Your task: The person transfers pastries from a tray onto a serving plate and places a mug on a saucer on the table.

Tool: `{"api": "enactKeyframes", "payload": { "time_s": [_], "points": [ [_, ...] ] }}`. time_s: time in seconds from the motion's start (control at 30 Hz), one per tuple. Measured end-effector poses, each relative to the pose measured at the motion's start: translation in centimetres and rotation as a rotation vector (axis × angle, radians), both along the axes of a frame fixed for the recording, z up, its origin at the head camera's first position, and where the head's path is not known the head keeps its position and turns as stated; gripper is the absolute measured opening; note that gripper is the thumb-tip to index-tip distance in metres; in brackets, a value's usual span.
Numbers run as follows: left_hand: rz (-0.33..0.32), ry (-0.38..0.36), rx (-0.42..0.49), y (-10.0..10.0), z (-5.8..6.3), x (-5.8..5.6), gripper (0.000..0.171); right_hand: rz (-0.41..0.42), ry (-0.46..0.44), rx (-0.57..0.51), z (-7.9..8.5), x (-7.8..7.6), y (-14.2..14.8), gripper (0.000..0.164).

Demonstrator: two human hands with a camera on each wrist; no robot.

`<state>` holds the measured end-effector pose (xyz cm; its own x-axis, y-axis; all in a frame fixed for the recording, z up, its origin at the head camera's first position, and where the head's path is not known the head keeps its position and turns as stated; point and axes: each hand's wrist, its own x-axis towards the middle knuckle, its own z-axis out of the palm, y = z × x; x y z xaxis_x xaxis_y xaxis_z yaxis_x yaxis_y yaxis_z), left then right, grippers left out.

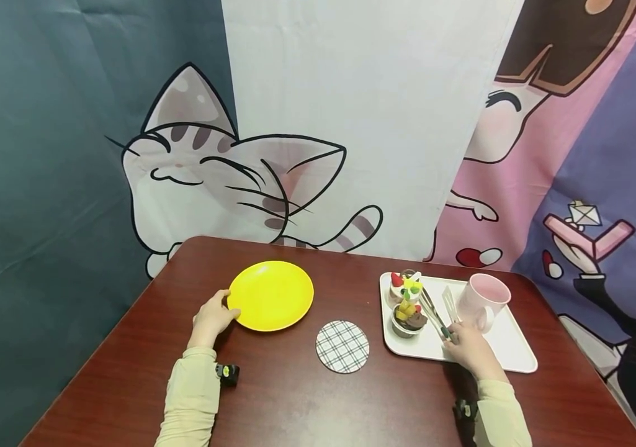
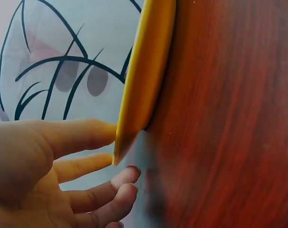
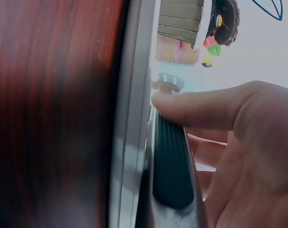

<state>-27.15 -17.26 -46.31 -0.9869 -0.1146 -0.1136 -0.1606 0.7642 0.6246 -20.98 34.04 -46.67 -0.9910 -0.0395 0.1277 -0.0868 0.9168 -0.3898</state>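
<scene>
My left hand [image 1: 214, 320] touches the near-left rim of a round yellow plate [image 1: 273, 295] on the table. In the left wrist view its thumb and one finger [image 2: 87, 166] meet the plate's edge, while the other fingers are loosely bent beside it. Over the front of a white tray [image 1: 510, 347], my right hand [image 1: 470, 351] grips metal tongs [image 1: 432, 310] by the dark green handle [image 3: 172, 161]; their two arms spread toward the back. Left of the tongs, a dessert cup [image 1: 405, 323] with chocolate and fruit sits on the tray. A pink mug [image 1: 485, 298] stands to their right.
A round checked coaster [image 1: 342, 346] lies on the brown table [image 1: 284, 403] between plate and tray. Behind the front dessert is another one [image 1: 405, 288] with strawberry and cream. A cartoon-printed cloth [image 1: 318, 93] hangs behind the table's back edge.
</scene>
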Motion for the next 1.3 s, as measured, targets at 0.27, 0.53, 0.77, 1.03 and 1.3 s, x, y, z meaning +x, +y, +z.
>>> {"api": "enactKeyframes", "payload": {
  "time_s": [0.27,0.53,0.77,1.03,1.3],
  "points": [
    [-0.018,-0.007,0.016,-0.3,0.3,-0.4,0.062,-0.067,0.065,-0.033,1.6,0.9,0.8,0.019],
    [-0.032,-0.024,0.041,-0.7,0.3,-0.6,0.065,-0.012,0.065,0.011,4.5,2.0,2.7,0.016],
    [-0.039,-0.031,0.045,-0.9,0.0,-0.8,0.065,0.09,0.108,0.071,5.6,4.0,5.7,0.021],
    [-0.047,-0.044,0.047,-0.7,0.1,-0.8,0.065,0.256,0.209,-0.027,4.7,5.3,8.2,0.025],
    [-0.05,-0.056,0.048,-0.4,-0.3,-0.9,0.065,0.299,0.104,-0.002,4.5,5.1,7.9,0.022]
  ]
}}
